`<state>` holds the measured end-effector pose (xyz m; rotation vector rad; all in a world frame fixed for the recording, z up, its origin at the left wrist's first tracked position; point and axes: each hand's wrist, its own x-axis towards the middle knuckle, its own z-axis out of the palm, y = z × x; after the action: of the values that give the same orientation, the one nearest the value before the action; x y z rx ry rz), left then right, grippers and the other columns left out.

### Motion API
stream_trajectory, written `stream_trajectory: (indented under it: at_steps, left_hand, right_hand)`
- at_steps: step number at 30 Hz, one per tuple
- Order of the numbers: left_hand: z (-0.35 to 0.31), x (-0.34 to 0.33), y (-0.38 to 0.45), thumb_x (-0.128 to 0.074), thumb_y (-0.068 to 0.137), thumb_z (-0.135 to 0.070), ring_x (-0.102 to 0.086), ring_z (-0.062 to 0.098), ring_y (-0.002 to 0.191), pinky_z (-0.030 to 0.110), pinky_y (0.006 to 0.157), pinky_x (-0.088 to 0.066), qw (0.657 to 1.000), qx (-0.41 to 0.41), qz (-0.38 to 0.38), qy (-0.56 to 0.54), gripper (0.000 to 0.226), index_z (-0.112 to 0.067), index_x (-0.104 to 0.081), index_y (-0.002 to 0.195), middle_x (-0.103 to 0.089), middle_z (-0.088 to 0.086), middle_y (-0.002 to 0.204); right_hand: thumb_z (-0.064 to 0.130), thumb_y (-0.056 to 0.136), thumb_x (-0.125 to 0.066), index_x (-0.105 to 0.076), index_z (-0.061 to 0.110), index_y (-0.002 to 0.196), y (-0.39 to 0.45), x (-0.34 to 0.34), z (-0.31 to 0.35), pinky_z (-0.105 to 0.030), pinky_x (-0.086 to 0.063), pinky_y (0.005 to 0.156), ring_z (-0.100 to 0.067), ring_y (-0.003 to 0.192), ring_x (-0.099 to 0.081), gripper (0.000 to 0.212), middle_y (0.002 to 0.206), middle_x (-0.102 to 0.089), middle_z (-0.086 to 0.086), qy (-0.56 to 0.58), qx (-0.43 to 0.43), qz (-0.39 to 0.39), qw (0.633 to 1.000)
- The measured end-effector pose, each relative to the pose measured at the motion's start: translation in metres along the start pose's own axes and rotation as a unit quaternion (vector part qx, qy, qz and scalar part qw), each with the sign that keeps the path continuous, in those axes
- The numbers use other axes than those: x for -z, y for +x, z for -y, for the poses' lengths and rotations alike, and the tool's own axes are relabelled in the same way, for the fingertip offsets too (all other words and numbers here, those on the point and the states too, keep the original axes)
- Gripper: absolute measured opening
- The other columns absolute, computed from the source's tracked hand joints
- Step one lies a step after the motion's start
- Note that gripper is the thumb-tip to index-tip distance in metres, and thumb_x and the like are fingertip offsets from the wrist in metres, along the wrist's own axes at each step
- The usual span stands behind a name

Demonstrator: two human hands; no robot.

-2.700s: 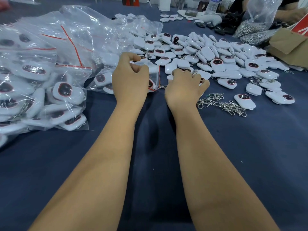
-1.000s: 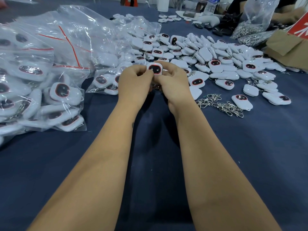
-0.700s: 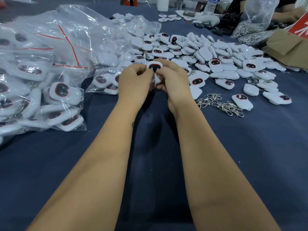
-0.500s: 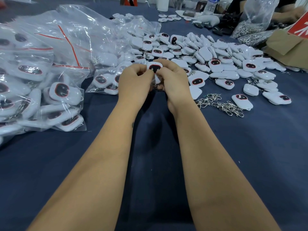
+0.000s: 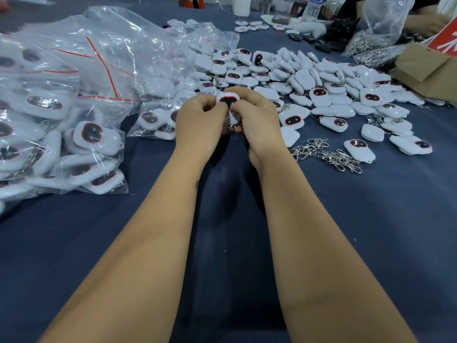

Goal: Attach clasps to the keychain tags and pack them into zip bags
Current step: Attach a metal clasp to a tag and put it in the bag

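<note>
Both my hands meet above the middle of the bench point(image 5: 371, 231), which is covered in dark blue cloth. My left hand point(image 5: 200, 120) and my right hand point(image 5: 257, 117) have their fingers curled, and together they pinch one white keychain tag point(image 5: 228, 101) between the fingertips, its dark red-rimmed face toward me. A bit of metal clasp point(image 5: 233, 128) shows below the tag, between my palms; whether it is joined to the tag I cannot tell.

A small zip bag point(image 5: 154, 120) holding several tags lies just left of my left hand. Filled zip bags point(image 5: 61, 125) with red seal strips are heaped along the left edge of the bench. Loose tags point(image 5: 321, 87) lie piled toward the far right, most face down. A small heap of loose clasps point(image 5: 326, 154) lies near my right wrist, beside a single tag lying face up. At the far right corner sit a clear sack of metal parts point(image 5: 371, 40) and brown paper point(image 5: 425, 70).
</note>
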<state>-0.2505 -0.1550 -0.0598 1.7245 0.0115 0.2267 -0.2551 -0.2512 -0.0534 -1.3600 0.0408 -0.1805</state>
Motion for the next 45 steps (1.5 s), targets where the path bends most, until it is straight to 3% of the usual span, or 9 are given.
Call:
stream_trajectory:
  at_steps: [6,17,23,28,33,37,40,42,45]
  left_hand:
    - [0.0,0.0,-0.001,-0.058,0.079,-0.026,-0.052,0.016,0.057,0.049,0.071,-0.056,1.0,-0.004,-0.004,0.002,0.022,-0.005,-0.066,0.079,-0.059,-0.001,0.061]
    - [-0.002,0.001,-0.003,-0.062,0.085,-0.024,-0.059,0.011,0.061,0.041,0.072,-0.057,0.999,-0.029,-0.023,0.028,0.017,-0.027,-0.069,0.069,-0.065,-0.012,0.06]
    - [-0.005,0.008,0.001,-0.062,0.082,-0.015,-0.055,0.007,0.048,0.024,0.054,-0.049,0.996,-0.04,-0.071,-0.04,0.018,-0.029,-0.072,0.085,-0.067,-0.011,0.072]
    - [-0.003,0.013,0.002,-0.058,0.072,-0.022,-0.068,0.015,0.074,0.037,0.075,-0.057,0.993,-0.039,-0.107,0.018,0.035,-0.037,-0.06,0.104,-0.069,-0.007,0.082]
    - [-0.004,0.013,0.002,-0.059,0.076,-0.026,-0.07,0.018,0.074,0.037,0.072,-0.059,0.99,-0.027,-0.128,0.049,0.016,-0.024,-0.071,0.086,-0.069,-0.006,0.074]
    - [-0.008,0.013,0.002,-0.059,0.081,-0.023,-0.058,0.007,0.064,0.027,0.064,-0.05,0.984,-0.073,-0.158,0.035,0.008,-0.027,-0.065,0.078,-0.062,-0.011,0.067]
    - [-0.009,0.01,-0.002,-0.059,0.083,-0.026,-0.061,0.008,0.068,0.027,0.065,-0.05,0.984,-0.09,-0.137,0.077,0.012,-0.035,-0.06,0.077,-0.062,-0.016,0.069]
    - [-0.007,0.008,-0.003,-0.058,0.085,-0.026,-0.062,0.007,0.069,0.027,0.066,-0.05,0.985,-0.083,-0.118,0.098,0.014,-0.038,-0.058,0.077,-0.062,-0.017,0.069]
    - [-0.004,0.007,-0.002,-0.057,0.086,-0.025,-0.056,-0.005,0.063,0.023,0.062,-0.045,0.983,-0.075,-0.108,0.132,0.012,-0.036,-0.06,0.084,-0.06,-0.019,0.067]
  right_hand:
    - [-0.01,0.086,-0.046,-0.07,0.012,0.09,-0.001,-0.001,0.002,-0.018,-0.047,0.048,-0.011,0.056,-0.06,0.032,0.078,-0.068,-0.007,0.016,-0.007,-0.002,1.0]
    - [-0.009,0.084,-0.045,-0.068,0.014,0.083,-0.003,-0.001,0.003,-0.015,-0.043,0.045,-0.007,0.048,-0.056,0.033,0.065,-0.066,-0.001,-0.008,-0.008,-0.008,1.0]
    - [-0.006,0.089,-0.049,-0.062,0.011,0.087,0.001,0.0,0.004,-0.025,-0.051,0.056,-0.019,0.068,-0.06,0.021,0.084,-0.065,-0.011,0.063,-0.003,-0.076,0.995]
    - [-0.006,0.097,-0.048,-0.047,0.007,0.104,0.004,0.002,0.005,-0.033,-0.06,0.077,-0.025,0.074,-0.069,0.015,0.082,-0.069,-0.012,0.232,-0.016,-0.052,0.971]
    - [0.01,0.093,-0.064,-0.053,0.014,0.096,0.002,-0.008,-0.004,-0.029,-0.057,0.078,-0.012,0.072,-0.063,0.011,0.085,-0.066,-0.003,-0.029,0.025,-0.081,0.996]
    - [0.024,0.09,-0.064,-0.072,0.023,0.087,0.003,-0.01,-0.011,-0.035,-0.045,0.095,-0.023,0.107,-0.057,0.009,0.097,-0.066,0.001,-0.353,0.113,-0.036,0.928]
    - [0.022,0.095,-0.054,-0.074,0.025,0.092,0.002,-0.012,-0.011,-0.041,-0.042,0.099,-0.028,0.117,-0.049,0.021,0.101,-0.055,0.0,-0.412,0.111,0.021,0.904]
    - [0.023,0.094,-0.049,-0.073,0.028,0.107,0.001,-0.011,-0.009,-0.04,-0.04,0.1,-0.024,0.117,-0.05,0.028,0.11,-0.059,0.001,-0.449,0.122,-0.02,0.885]
    - [0.025,0.091,-0.048,-0.066,0.029,0.118,0.0,0.0,-0.005,-0.036,-0.028,0.103,-0.025,0.125,-0.043,0.033,0.129,-0.054,-0.001,-0.536,0.127,-0.177,0.816]
